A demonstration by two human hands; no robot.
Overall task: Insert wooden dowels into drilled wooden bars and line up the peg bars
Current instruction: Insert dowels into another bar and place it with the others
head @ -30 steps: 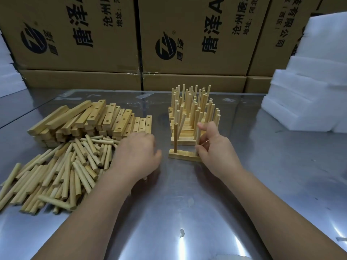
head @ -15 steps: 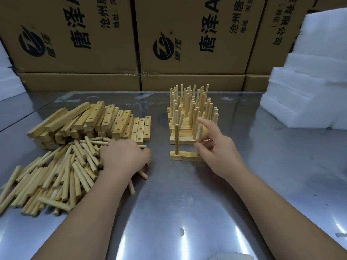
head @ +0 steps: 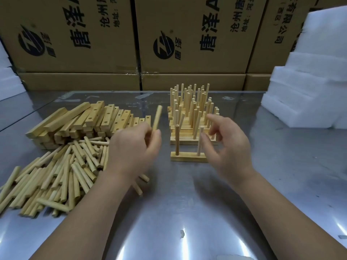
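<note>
A dowel [head: 156, 118] is pinched in the left hand [head: 134, 147] beside a bar [head: 187, 158] that carries two upright pegs [head: 177, 139].

The dowel is held by its lower end between thumb and fingertips, above the tabletop [head: 187, 212]. Its long axis is close to vertical and tilted slightly, with the free end pointing up and a little to the right. The bar lies flat with its long axis running left to right, and one peg stands near each of its ends. The right hand [head: 228, 145] is held loosely spread and grips nothing; its thumb is just beside the right peg, and contact cannot be made out. Just behind the bar, finished peg bars [head: 191, 113] are lined up with their pegs pointing up. To the left, loose dowels [head: 56, 175] lie heaped in front of a stack of drilled bars [head: 84, 122]. Cardboard boxes [head: 187, 34] are stacked along the back.
</note>
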